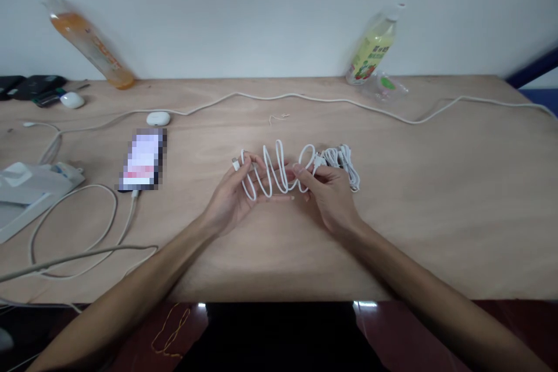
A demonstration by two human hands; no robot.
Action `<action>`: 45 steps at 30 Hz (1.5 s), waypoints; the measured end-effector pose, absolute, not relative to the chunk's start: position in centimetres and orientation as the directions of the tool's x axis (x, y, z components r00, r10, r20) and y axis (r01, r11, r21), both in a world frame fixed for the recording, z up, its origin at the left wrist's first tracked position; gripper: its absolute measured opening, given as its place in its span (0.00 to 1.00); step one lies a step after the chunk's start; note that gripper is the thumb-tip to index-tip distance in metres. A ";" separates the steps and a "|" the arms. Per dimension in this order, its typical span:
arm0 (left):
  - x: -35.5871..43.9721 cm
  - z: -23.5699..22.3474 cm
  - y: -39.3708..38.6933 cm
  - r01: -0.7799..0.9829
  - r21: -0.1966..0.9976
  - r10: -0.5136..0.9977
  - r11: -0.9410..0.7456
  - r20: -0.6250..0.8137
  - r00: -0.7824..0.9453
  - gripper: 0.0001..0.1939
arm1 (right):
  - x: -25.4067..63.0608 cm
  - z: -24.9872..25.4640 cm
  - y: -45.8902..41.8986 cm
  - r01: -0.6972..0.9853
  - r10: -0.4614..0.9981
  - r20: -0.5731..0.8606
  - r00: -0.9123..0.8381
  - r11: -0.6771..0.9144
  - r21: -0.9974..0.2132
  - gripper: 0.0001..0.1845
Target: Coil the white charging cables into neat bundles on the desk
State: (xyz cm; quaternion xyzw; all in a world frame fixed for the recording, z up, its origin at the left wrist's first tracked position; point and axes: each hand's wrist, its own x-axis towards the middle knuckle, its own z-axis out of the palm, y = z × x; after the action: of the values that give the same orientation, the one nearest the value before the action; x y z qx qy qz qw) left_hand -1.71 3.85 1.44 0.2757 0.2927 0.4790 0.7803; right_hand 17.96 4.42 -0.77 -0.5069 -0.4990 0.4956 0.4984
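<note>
A white charging cable point(279, 171) is stretched in loose coils between my hands, above the table. My left hand point(231, 195) pinches it near one plug point(236, 164), thumb on top, with the other fingers spread beneath the coils. The fingers of my right hand point(333, 195) are closed on the cable's other end, where a white connector point(320, 161) shows beside the knuckles. Just behind my right hand lie bundled white cables point(346, 163), partly hidden by it.
At left, a phone point(143, 157) is plugged into a cable point(115, 215); an earbud case point(158, 118) lies behind it. A long white cable point(305, 96) crosses the table point(436, 215). An orange drink bottle point(93, 49) and a yellow-green bottle point(372, 49) stand by the wall. A white box point(26, 197) sits left.
</note>
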 end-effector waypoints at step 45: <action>-2.1 1.1 3.8 -0.398 0.790 0.791 0.467 -0.171 0.588 0.16 | 17.7 -0.9 4.5 -0.233 0.993 -0.116 0.023 -0.108 -0.966 0.18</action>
State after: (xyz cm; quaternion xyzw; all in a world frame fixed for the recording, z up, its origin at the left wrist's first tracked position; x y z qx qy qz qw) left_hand -2.11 3.79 1.06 0.3648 0.2690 0.3655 0.8130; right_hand 17.66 4.51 -0.90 -0.4748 -0.4000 0.5732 0.5348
